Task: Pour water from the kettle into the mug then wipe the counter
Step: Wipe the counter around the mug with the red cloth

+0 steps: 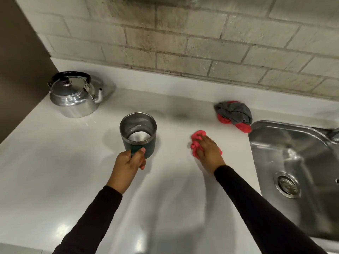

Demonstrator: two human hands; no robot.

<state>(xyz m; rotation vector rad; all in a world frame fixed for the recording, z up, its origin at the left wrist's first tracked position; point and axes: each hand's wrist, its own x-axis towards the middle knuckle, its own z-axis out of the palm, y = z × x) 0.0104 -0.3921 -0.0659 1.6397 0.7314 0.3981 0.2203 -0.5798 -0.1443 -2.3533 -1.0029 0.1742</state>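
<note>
Water seems to sit low in the mug [138, 131], a pale gleam at the bottom of its steel inside, though I can't be sure how much is there. The mug stands upright on the white counter [55, 162], toward the left of the middle, and the person's left hand [128, 163] is wrapped round its near side, thumb up against the dark green wall, fingers closed on what looks like the handle. The kettle [75, 95] is set down well behind and to the left, in the corner, lid on, spout turned toward the mug, with nobody touching it. So the pouring looks finished, by my reading.

Off to the right of the mug, with bare counter between, the right hand [209, 149] lies flat, palm down, pressing a bunched pink cloth [197, 142] onto the surface; the fingers are spread over it rather than curled round it. The wiping looks to be under way. The unwiped stretch lies to the left of the cloth, toward the mug, so the right hand is the one to sweep that way, and the left would do well to keep the mug steady or lift it clear.

Farther back sits a second grey and red rag [233, 114], close by the rim of the steel sink [275, 125] at the far right.
</note>
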